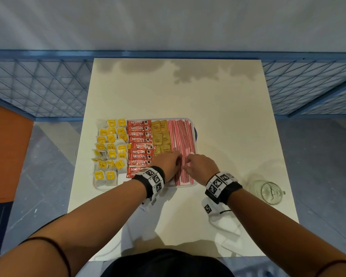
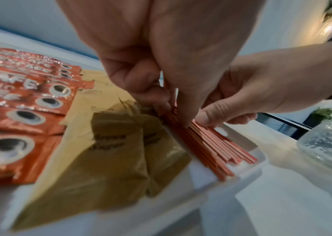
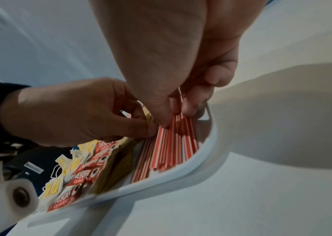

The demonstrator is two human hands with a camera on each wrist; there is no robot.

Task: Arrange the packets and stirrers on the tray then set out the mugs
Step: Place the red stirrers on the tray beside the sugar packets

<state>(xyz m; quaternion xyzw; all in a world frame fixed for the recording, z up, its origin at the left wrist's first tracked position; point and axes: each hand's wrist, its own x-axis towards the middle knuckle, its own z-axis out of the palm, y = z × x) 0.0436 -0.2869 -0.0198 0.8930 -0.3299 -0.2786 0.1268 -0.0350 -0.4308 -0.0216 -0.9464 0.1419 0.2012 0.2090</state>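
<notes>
A white tray (image 1: 188, 185) lies on the white table and holds rows of goods. Yellow tea bags (image 1: 111, 150) are at the left, then red Nescafe packets (image 1: 140, 144), brown sugar packets (image 1: 161, 136) and red-and-white stirrers (image 1: 181, 134) at the right. My left hand (image 1: 177, 161) and right hand (image 1: 188, 164) meet over the near half of the stirrers. In the left wrist view my left hand (image 2: 177, 111) pinches the stirrers (image 2: 211, 146) between thumb and fingers. In the right wrist view my right hand (image 3: 173, 115) pinches a few stirrers (image 3: 171, 151) lifted off the row. A glass mug (image 1: 268, 191) stands at the front right.
The far half of the table (image 1: 178, 92) is bare, with shadows near its back edge. A blue mesh fence (image 1: 38, 86) runs behind and beside the table. An orange-brown surface (image 1: 6, 152) lies to the left. A dark purple thing (image 1: 196, 132) peeks from under the tray's right rim.
</notes>
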